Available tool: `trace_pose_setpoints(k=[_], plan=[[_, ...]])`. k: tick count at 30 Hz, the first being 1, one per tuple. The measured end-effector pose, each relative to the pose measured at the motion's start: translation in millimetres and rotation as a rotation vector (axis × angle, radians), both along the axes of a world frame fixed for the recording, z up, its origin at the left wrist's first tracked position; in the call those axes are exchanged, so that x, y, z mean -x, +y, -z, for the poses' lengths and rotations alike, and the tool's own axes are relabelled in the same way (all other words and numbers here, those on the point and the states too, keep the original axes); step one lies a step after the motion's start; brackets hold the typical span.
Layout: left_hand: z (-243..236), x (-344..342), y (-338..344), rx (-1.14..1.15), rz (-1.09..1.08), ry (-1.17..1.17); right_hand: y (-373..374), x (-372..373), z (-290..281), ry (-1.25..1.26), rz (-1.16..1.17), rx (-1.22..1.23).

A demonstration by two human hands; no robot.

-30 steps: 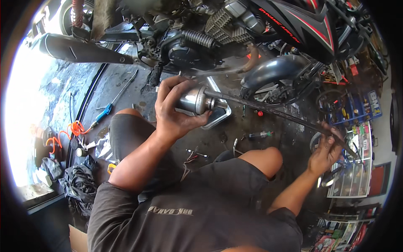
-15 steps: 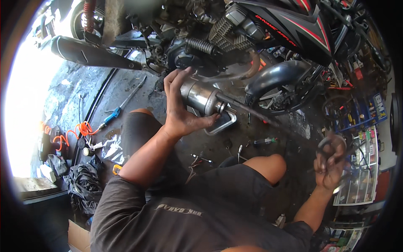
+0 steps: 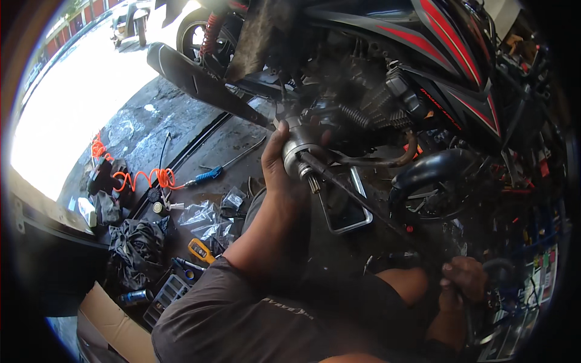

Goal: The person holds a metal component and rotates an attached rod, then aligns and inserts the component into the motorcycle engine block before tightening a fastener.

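Silver metal is gleaming in the left hand (image 3: 275,163), which is gripping a rounded cylinder (image 3: 298,142) firmly, the thumb pressing along its near side and the fingers wrapping behind. The cylinder is being held tilted above the floor (image 3: 145,121), just in front of the motorcycle (image 3: 451,91), with its toothed shaft (image 3: 314,183) pointing downward. A long dark rod (image 3: 348,189) is running from beside that shaft toward the right hand (image 3: 465,278), whose fingers are curling inward; in the dim light I cannot tell whether they are gripping it. Below the cylinder, a tray (image 3: 354,227) with a pale metal rim is lying on the floor. Off to the left, a blue air gun (image 3: 209,174) is resting there, an orange coiled hose (image 3: 160,177) trailing away from it. Nearer the person, clear plastic (image 3: 203,219) is lying crumpled beside a bunched black cloth (image 3: 136,249), and a yellow tool (image 3: 200,249) is sitting near the left sleeve. An open cardboard box (image 3: 115,317) is standing at the lower left.
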State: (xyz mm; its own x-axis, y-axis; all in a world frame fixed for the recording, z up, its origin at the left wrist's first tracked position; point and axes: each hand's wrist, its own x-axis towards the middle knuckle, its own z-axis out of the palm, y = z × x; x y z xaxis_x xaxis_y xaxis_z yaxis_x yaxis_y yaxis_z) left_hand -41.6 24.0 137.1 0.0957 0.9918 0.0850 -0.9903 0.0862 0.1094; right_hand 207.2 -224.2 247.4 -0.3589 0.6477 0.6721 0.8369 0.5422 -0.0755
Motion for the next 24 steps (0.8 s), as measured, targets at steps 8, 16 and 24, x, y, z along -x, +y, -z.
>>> trace_pose_setpoints(k=[8,16,24], plan=[[-7.7,20.0,36.3,-0.317,-0.061,-0.081,20.0,11.8,0.1,-0.345,-0.002,-0.038],[8.8,10.6,40.6,-0.165,-0.218,0.147,31.3,1.4,7.7,-0.739,0.08,-0.132],[39.5,14.6,44.6,-0.119,-0.297,0.139,53.8,-7.0,62.2,-0.504,-0.066,0.057]])
